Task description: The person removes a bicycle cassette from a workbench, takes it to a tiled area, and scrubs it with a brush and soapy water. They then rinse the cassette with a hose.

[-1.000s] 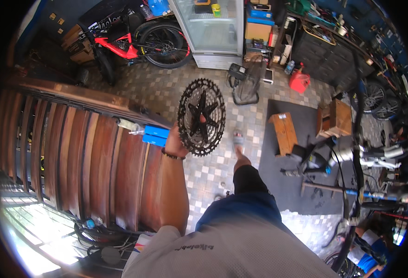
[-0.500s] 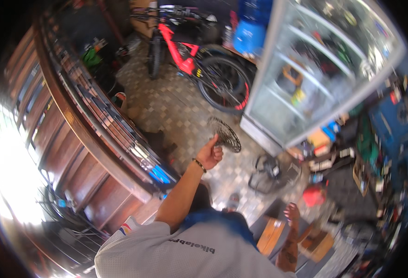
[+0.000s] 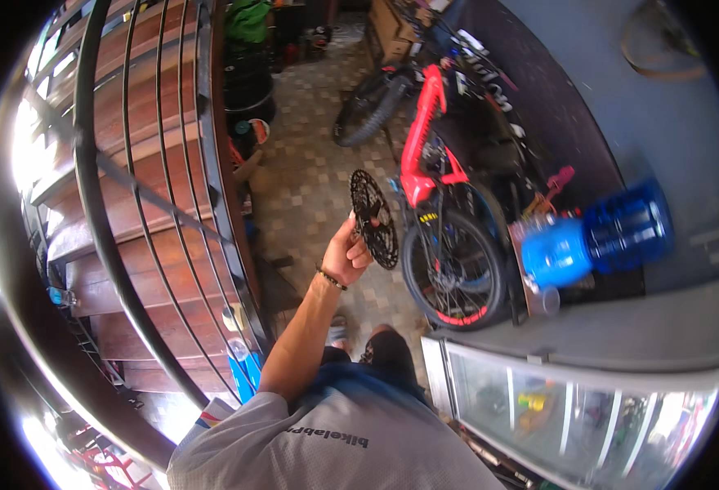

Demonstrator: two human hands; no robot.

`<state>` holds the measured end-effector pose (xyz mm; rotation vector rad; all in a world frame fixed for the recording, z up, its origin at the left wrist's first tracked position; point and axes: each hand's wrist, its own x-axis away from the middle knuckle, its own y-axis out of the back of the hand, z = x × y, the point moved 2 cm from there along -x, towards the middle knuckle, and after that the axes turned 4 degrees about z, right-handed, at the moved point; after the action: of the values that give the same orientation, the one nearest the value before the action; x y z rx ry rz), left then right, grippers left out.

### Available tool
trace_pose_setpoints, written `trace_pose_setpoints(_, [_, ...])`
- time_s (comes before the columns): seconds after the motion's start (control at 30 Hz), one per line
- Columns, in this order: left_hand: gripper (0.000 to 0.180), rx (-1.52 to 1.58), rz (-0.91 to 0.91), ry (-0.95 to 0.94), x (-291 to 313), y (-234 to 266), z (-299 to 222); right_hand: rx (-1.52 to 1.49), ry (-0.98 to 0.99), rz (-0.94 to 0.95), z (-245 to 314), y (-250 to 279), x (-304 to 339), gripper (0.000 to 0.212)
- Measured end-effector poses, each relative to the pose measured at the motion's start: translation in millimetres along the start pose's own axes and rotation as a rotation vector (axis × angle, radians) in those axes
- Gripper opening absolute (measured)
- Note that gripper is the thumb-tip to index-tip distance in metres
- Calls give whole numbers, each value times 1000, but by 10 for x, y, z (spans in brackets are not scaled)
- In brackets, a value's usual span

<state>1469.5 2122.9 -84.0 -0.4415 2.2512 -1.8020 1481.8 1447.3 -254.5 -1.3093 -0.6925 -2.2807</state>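
Observation:
My left hand (image 3: 345, 257) is raised in front of me, fingers closed on the edge of a black toothed bicycle cassette (image 3: 373, 219). The cassette is held upright on edge above the tiled floor. A dark bead bracelet sits on that wrist. Just right of the cassette is the rear wheel (image 3: 455, 269) of a red bicycle (image 3: 429, 155). My right hand is out of view.
A wooden staircase with a black metal railing (image 3: 131, 204) fills the left side. A blue water jug (image 3: 588, 237) lies on top of a glass-door fridge (image 3: 580, 408) at the lower right. Boxes and a green bag stand at the far end of the tiled floor (image 3: 310, 180).
The view has swung round: the red bicycle and fridge have moved to the right, and the staircase now fills the left. My left hand still holds the cassette, seen more edge-on.

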Motion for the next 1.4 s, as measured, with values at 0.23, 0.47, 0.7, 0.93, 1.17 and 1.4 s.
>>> trace_pose_setpoints(0.23, [52, 3, 66, -216, -1540, 504, -1921, 184, -59, 144, 2201, -874, -1947, 11])
trace_pose_setpoints(0.47, [50, -169, -42, -353, -3106, 719, -3776, 563, -30, 374, 5804, -1889, -3965, 25])
trace_pose_setpoints(0.7, [48, -158, -96, -443, -4564, 1187, -5455, 494, 818, 386, 9854, -4760, -4551, 40])
trace_pose_setpoints(0.93, [46, -179, -116, -350, -6615, 2055, -7074, 641, 593, 229, 11064, -6131, -5538, 41])
trace_pose_setpoints(1.17, [44, -249, -74, -58, -9534, 2110, -8624, 178, -147, 180, 10714, -6544, -5810, 37])
trace_pose_setpoints(1.4, [42, -280, 2, 68, -12496, 2536, -9543, 34, -214, -8, 12691, -7268, -6659, 39])
